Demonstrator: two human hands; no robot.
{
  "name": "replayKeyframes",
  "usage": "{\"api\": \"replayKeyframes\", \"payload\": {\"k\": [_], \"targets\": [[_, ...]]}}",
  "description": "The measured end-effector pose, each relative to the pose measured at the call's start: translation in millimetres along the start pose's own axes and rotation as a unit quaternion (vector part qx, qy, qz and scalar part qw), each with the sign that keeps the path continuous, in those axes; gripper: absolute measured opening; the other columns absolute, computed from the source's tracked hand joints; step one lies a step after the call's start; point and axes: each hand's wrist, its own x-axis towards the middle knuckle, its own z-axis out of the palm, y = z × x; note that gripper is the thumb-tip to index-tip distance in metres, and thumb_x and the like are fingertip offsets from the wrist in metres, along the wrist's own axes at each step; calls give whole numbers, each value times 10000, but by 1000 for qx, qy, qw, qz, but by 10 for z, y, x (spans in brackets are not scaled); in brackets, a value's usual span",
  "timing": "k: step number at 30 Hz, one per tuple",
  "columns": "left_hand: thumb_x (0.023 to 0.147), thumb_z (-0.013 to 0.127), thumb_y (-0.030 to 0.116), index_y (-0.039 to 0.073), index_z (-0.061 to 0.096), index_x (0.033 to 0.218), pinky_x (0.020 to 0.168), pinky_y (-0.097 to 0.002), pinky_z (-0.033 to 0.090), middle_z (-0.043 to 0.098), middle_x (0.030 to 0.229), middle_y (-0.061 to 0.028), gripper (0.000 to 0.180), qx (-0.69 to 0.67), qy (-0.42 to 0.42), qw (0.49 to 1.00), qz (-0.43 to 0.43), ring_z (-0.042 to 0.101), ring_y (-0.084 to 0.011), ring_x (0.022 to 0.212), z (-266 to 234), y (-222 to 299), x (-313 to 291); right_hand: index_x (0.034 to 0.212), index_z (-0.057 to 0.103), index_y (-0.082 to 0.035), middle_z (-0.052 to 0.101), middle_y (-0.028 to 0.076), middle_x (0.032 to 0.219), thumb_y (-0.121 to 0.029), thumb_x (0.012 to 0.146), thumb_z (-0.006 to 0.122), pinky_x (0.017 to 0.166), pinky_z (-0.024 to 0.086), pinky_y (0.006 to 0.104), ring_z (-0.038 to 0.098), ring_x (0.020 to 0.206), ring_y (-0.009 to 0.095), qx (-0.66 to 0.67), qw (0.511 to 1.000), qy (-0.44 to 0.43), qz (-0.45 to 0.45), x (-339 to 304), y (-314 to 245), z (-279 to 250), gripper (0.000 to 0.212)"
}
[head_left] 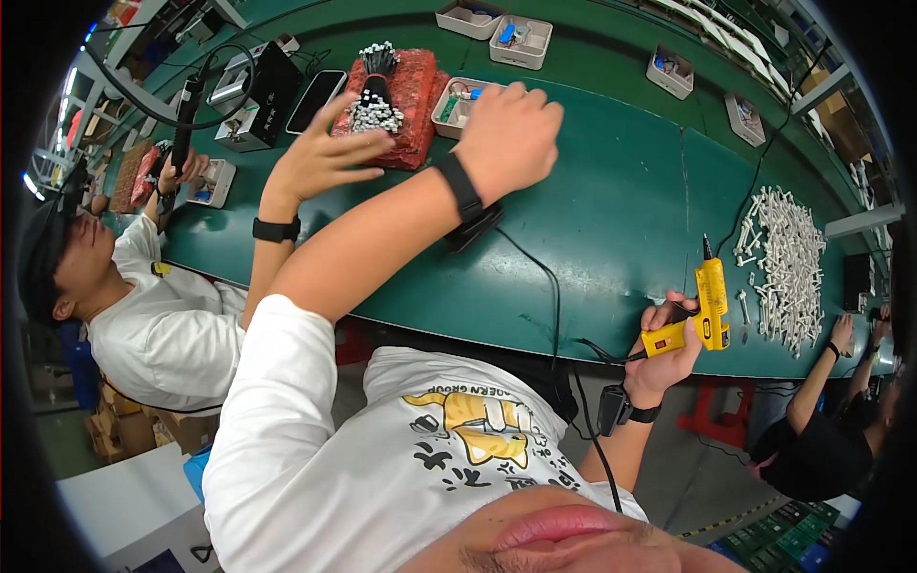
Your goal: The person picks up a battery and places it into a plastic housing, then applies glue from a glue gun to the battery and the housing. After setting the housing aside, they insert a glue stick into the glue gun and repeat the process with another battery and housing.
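Gripping yellow glue gun [711,304] by green bench's [611,205] near edge: right hand [676,363], fingers closed around handle | left hand [511,138] well apart from it, curled near pale bin [445,128]; can't tell if holding anything | lettering printed on white T-shirt [382,458], pale characters on black case [272,100]

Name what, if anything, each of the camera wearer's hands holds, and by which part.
The right hand holds the yellow hot glue gun by its handle. The left hand is curled; whether it holds anything cannot be told.
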Motion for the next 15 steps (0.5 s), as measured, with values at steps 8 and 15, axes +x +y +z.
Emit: {"api": "replayKeyframes", "payload": {"k": [8,15], "targets": [[864,704,317,82,789,1129,1028,-487,522,743,1236,-176,364,-49,-212,952,-216,667,-332,1263,661,-469,1345,1221,585,-60,681,144,1176,-254,1050,520,680,438,312,527,718,130,16,1000,0,-9,-9,-23,66,266],[918,706,303,151,694,1399,1112,-549,498,529,1553,-188,505,5,-270,921,-280,457,-348,1491,1133,-801,1241,1228,576,-66,678,146,1175,-255,1053,518,683,444,316,535,721,133,13,1000,1,-6,-23,-46,101,264]]}}
